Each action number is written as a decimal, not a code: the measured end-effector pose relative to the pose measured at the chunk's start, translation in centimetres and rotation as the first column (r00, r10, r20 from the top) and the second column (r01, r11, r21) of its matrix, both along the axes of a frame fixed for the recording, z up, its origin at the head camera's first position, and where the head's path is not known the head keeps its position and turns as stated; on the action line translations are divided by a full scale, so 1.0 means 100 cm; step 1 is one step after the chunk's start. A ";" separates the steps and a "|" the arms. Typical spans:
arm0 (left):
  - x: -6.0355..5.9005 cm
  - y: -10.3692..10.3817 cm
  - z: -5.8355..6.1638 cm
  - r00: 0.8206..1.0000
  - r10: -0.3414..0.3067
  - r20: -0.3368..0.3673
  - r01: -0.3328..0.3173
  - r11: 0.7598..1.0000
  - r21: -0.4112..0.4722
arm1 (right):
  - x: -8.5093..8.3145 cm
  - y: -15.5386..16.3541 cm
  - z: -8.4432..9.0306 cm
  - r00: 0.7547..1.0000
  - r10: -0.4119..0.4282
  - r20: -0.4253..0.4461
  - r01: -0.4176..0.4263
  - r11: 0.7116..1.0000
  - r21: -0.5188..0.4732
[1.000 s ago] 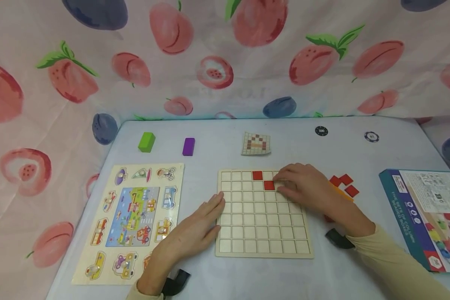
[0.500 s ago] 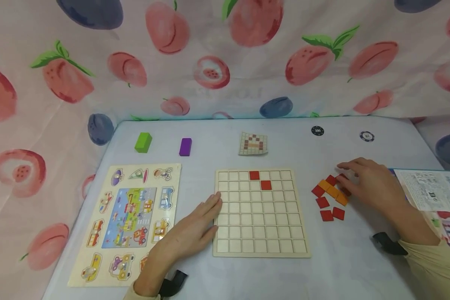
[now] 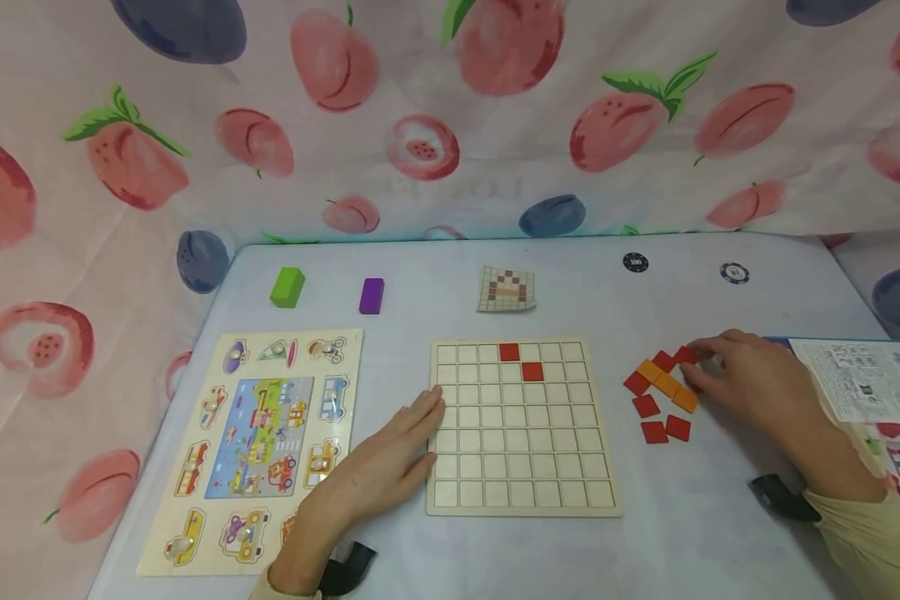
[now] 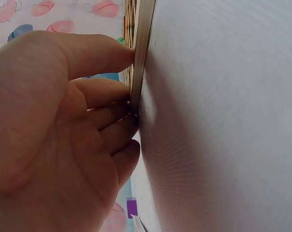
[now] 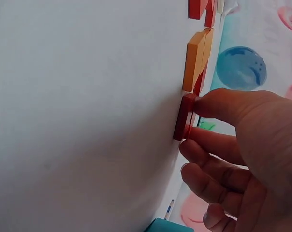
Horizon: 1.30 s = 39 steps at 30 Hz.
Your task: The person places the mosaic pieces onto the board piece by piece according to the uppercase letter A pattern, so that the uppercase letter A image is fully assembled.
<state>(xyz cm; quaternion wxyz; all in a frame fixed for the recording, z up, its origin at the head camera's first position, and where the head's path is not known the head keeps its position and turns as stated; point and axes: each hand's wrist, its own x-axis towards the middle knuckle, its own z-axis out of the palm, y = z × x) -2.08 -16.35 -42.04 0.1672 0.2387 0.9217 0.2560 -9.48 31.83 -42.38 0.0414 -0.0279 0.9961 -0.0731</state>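
A wooden grid board (image 3: 525,442) lies mid-table, with one red square tile (image 3: 509,352) in its top row and another red tile (image 3: 532,372) in the second row. Along its left edge rests my left hand (image 3: 378,467), fingers extended; the left wrist view shows thumb and fingertips against the board's side (image 4: 143,43). My right hand (image 3: 765,392) is at the loose tiles right of the board. Its thumb and index finger pinch a red tile (image 5: 185,116) at the pile's far right. Orange tiles (image 3: 667,385) and several red tiles (image 3: 647,406) lie beside it.
A picture puzzle board (image 3: 345,467) lies on the left. Behind stand a green block (image 3: 287,287), a purple block (image 3: 371,296), a small pattern card (image 3: 506,289), a black chip (image 3: 635,262) and a white-and-blue chip (image 3: 735,272). A printed box (image 3: 855,383) is at the right.
My right hand has moved right from the board's upper corner to the loose tiles, where thumb and index finger have closed in on a red tile. My left hand stays at the board's edge.
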 end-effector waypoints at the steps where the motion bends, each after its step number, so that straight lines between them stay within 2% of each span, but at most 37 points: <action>1: 0.000 0.000 0.000 1.000 0.001 0.001 -0.001 1.000 -0.002 | 0.000 -0.001 0.000 1.000 -0.004 -0.001 0.004 1.000 -0.010; 6: 0.000 0.000 -0.001 1.000 0.001 0.008 -0.001 1.000 -0.003 | 0.000 -0.004 0.000 1.000 -0.026 -0.014 0.025 0.999 -0.036; 12: -0.001 -0.001 -0.001 1.000 -0.003 0.006 0.003 1.000 -0.011 | 0.001 -0.007 0.002 0.997 -0.028 -0.077 0.023 0.998 -0.054; 16: -0.001 -0.001 -0.001 1.000 -0.005 0.004 0.005 1.000 -0.008 | 0.001 -0.014 0.005 0.995 -0.001 -0.104 -0.008 0.996 -0.085; 22: -0.001 -0.001 0.000 1.000 -0.003 0.007 0.003 1.000 -0.005 | 0.002 -0.042 0.010 0.984 0.108 -0.144 -0.125 0.985 -0.119; 26: -0.001 -0.001 -0.001 1.000 -0.004 -0.001 0.004 1.000 0.003 | 0.005 -0.068 0.012 0.963 0.210 -0.167 -0.232 0.965 -0.120; 32: 0.000 0.000 -0.001 1.000 0.003 -0.002 -0.003 1.000 0.014 | 0.007 -0.105 0.007 0.911 0.372 -0.179 -0.396 0.910 -0.124; 39: 0.000 -0.001 -0.002 1.000 0.006 0.006 -0.006 1.000 -0.001 | 0.008 -0.127 0.000 0.872 0.456 -0.177 -0.479 0.868 -0.128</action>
